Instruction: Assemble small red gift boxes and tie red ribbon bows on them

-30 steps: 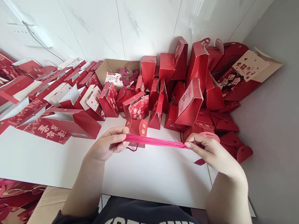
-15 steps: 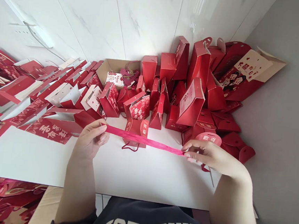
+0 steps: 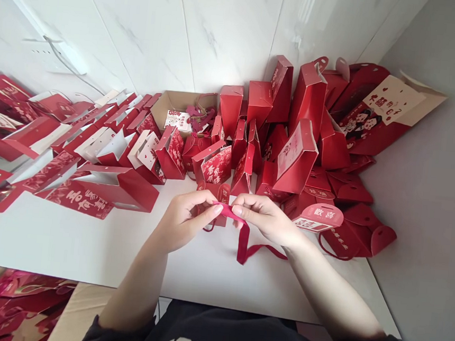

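My left hand [image 3: 185, 221] and my right hand [image 3: 265, 217] meet above the white table [image 3: 85, 243], fingertips pinched together on a red ribbon [image 3: 243, 246]. The ribbon folds between the fingers and hangs down in a loop onto the table. Just behind the hands stands a small red gift box [image 3: 218, 192], partly hidden by them. A flat red box with a pink round label [image 3: 319, 217] lies right of my right hand.
Many red gift boxes and bags crowd the back of the table, folded ones at left [image 3: 106, 144] and assembled ones at right [image 3: 296, 155]. A brown carton [image 3: 177, 105] sits against the white tiled wall. More red bags fill a carton at bottom left [image 3: 8, 305].
The ribbon was stretched taut between hands held wide apart. Both hands have come together at the centre, and the ribbon now hangs slack in a loop.
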Tool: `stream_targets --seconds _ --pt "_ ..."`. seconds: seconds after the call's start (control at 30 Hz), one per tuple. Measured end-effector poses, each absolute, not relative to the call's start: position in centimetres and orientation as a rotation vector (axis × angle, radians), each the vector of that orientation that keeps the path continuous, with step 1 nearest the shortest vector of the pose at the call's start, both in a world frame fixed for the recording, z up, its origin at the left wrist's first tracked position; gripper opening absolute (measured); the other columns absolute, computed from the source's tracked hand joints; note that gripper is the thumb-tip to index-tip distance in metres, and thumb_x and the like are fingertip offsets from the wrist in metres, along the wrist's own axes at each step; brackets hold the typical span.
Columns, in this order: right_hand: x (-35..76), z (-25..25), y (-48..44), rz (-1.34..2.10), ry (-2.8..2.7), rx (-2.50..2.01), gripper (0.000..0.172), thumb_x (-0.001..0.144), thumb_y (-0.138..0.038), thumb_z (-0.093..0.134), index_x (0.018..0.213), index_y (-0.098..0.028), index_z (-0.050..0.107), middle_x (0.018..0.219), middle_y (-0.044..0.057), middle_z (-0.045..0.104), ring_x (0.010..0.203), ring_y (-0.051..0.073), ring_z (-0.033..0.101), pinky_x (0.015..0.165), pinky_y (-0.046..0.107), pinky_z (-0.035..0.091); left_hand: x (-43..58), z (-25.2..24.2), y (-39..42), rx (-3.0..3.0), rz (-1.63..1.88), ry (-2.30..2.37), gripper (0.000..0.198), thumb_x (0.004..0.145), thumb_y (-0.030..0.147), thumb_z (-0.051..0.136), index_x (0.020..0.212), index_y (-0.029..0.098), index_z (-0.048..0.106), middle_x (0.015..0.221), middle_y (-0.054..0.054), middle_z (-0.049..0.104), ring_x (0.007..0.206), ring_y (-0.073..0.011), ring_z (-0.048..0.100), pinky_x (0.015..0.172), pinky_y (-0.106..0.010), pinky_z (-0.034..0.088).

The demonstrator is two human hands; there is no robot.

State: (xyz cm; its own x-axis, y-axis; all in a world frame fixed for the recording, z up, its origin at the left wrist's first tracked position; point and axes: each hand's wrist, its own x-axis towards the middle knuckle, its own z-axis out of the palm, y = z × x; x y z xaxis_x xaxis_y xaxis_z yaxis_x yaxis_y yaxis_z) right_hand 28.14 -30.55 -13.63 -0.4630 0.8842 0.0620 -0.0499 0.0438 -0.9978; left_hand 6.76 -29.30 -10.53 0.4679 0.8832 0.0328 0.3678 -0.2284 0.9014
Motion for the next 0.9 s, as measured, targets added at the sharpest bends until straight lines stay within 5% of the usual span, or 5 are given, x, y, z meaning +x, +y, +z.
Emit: stream_targets --seconds 0.33,0.9 --pt "29.1 -15.7 -27.7 1.468 -1.456 -1.286 0.045 0.084 -0.06 0.063 0.07 -0.02 0.051 0.056 -0.008 0.031 0.05 0.008 0.025 0.049 0.025 0.018 4.1 -14.0 -26.7 1.764 0.836 1.508 0.018 0.09 0.037 0.058 0.087 0.021 0.065 0.088 -0.002 0.068 0.08 -0.0165 0.06 0.071 -0.026 0.045" --pt "29.0 -15.5 -27.1 1.508 -1.527 -1.342 0.037 0.086 -0.05 0.06 0.069 -0.019 0.049 0.06 -0.007 0.03 0.053 0.008 0.024 0.05 0.026 0.017 3.8 -15.1 -26.0 1.734 0.774 1.49 0.016 0.09 0.037 0.059 0.091 0.022 0.066 0.088 0.0 0.067 0.08 -0.0153 0.06 0.069 -0.026 0.044"
